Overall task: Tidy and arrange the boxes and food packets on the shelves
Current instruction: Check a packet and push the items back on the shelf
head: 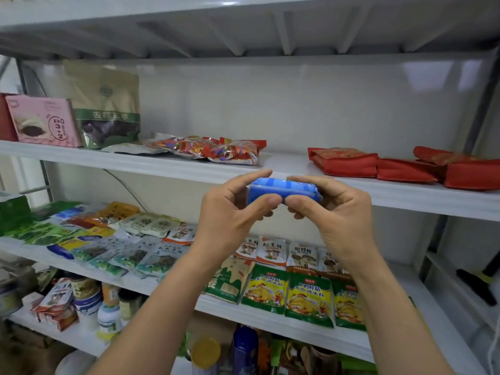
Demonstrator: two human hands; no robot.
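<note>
A small blue packet (281, 188) is held in the air in front of the upper shelf's front edge (405, 194). My left hand (230, 212) pinches its left end between thumb and fingers. My right hand (332, 209) pinches its right end the same way. On the upper shelf lie red packets (351, 162) at the right, shiny candy bags (216, 148) in the middle, and a pink box (43, 123) with a tall brown-green bag (105, 109) at the left. The middle shelf (270, 316) holds several rows of flat food packets (151, 250).
A bare stretch of the upper shelf lies between the candy bags and the red packets. Green-yellow seasoning packets (308, 296) sit at the middle shelf's front. Jars and bottles (108, 307) crowd the lower shelf. A grey shelf underside (243, 31) spans overhead.
</note>
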